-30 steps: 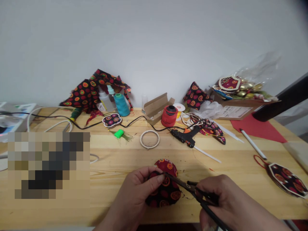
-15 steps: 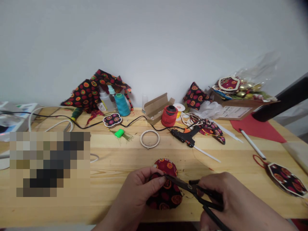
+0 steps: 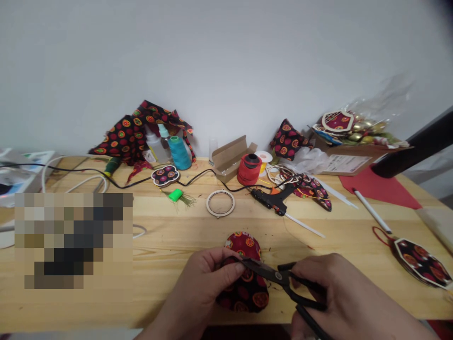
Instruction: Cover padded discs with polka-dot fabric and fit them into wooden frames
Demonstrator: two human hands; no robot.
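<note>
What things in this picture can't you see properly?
Head view, left of the table: a pixelated patch blurs whatever lies there.
The scissors in the right hand: the blade tips vanish behind the left hand, and the handles run off the bottom edge.
The patterned fabric piece: the left hand, gripping it, covers its near-left part.
The box label: the print is too small to read.

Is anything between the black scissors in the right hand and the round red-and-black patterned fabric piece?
Nothing visible. The right hand holds the black scissors, whose blades lie on the round red-and-black patterned fabric piece, gripped by the left hand. That hand's thumb sits right beside the blade tips.
</note>
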